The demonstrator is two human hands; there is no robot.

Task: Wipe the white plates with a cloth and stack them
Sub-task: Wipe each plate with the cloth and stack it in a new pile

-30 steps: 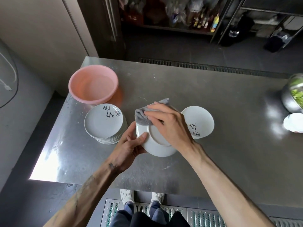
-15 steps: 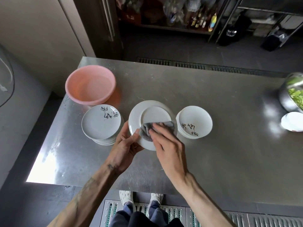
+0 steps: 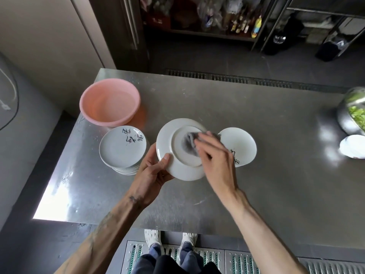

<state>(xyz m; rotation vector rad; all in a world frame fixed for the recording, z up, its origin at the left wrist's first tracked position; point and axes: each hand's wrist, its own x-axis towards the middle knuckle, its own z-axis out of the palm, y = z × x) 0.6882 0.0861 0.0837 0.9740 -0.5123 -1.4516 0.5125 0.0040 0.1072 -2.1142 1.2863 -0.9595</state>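
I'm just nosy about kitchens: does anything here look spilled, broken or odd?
Nothing looks spilled or broken. The black marks on the top plates of the left stack and right stack look like brush writing, not dirt. The left hand holds a plate, seemingly underside up, under the grey cloth.

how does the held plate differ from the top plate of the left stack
The held plate is gripped in the air by the left hand; the top plate lies on its stack. The held plate shows its underside, with the cloth on it; the top plate faces up and bears black writing. Both are round and white.
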